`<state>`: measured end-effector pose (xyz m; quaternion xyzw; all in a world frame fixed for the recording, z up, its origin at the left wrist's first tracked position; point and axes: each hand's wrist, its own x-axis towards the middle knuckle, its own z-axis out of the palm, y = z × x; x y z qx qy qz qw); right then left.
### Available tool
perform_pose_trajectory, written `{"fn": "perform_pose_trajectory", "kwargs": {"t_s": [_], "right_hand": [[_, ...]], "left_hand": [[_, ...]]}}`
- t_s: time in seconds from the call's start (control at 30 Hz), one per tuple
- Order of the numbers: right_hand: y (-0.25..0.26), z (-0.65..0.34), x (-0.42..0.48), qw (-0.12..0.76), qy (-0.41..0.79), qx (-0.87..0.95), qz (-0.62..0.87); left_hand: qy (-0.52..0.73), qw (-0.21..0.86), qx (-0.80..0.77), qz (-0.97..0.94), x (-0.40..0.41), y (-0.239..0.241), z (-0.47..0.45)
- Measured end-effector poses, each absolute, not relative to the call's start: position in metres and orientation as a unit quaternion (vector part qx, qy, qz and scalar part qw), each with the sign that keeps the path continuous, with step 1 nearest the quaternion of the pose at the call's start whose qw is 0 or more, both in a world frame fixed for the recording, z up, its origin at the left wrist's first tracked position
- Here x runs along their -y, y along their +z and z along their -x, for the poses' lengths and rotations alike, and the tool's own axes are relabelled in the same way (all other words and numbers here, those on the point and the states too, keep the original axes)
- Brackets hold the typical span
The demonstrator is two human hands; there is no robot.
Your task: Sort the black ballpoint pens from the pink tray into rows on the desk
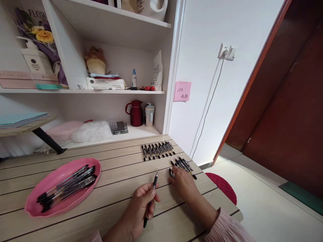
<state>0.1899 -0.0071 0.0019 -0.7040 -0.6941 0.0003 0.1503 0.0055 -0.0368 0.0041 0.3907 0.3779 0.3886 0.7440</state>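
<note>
My left hand (pixel 137 210) is closed around a black pen (pixel 150 198), its tip pointing up and away over the wooden table (pixel 113 174). My right hand (pixel 183 183) rests on the table with its fingers bent down at a small group of black pens (pixel 183 165) near the right edge, touching one of them. Behind that group, several more pens lie side by side in a neat row (pixel 157 150). At the left, a pink oval tray (pixel 60 198) holds a loose pile of black pens (pixel 67 186).
White shelves (pixel 101 90) behind the table carry a red jug (pixel 136 113), a cup, bottles, bags and boxes. A pink note (pixel 182 91) sticks on the wall. A red stool (pixel 223 186) stands by the table's right edge, near a brown door (pixel 285 111).
</note>
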Motion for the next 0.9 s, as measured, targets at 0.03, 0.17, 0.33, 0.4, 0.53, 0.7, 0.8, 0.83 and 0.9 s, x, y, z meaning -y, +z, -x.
{"fn": "perform_pose_trajectory", "kwargs": {"t_s": [0.03, 0.17, 0.33, 0.4, 0.53, 0.7, 0.8, 0.83, 0.9], "right_hand": [[0.0037, -0.1922, 0.0084, 0.153, -0.002, 0.693, 0.705], [0.0081, -0.1990, 0.0133, 0.144, -0.017, 0.675, 0.724], [0.0022, -0.1948, 0.0129, 0.132, -0.038, 0.667, 0.732], [0.0003, -0.1940, 0.0112, 0.128, -0.045, 0.661, 0.738], [0.0000, -0.1970, 0.0077, 0.127, -0.045, 0.647, 0.751], [0.0017, -0.2001, 0.0058, 0.125, -0.037, 0.639, 0.758], [0.0030, -0.2007, 0.0058, 0.117, -0.034, 0.639, 0.759], [0.0034, -0.2009, 0.0059, 0.114, -0.035, 0.638, 0.760], [0.0038, -0.2014, 0.0061, 0.107, -0.036, 0.637, 0.763]], "left_hand": [[0.388, 0.744, -0.378, -0.391, 0.0368, 0.0045, -0.0054], [0.388, 0.741, -0.383, -0.392, 0.0368, 0.0044, -0.0055], [0.389, 0.736, -0.382, -0.401, 0.0359, 0.0012, -0.0058], [0.388, 0.735, -0.383, -0.404, 0.0358, 0.0006, -0.0059], [0.391, 0.730, -0.384, -0.408, 0.0368, 0.0018, -0.0065], [0.388, 0.728, -0.389, -0.410, 0.0379, 0.0038, -0.0070], [0.383, 0.728, -0.393, -0.412, 0.0379, 0.0041, -0.0068], [0.382, 0.727, -0.395, -0.412, 0.0378, 0.0041, -0.0068], [0.382, 0.727, -0.394, -0.412, 0.0376, 0.0039, -0.0068]]}}
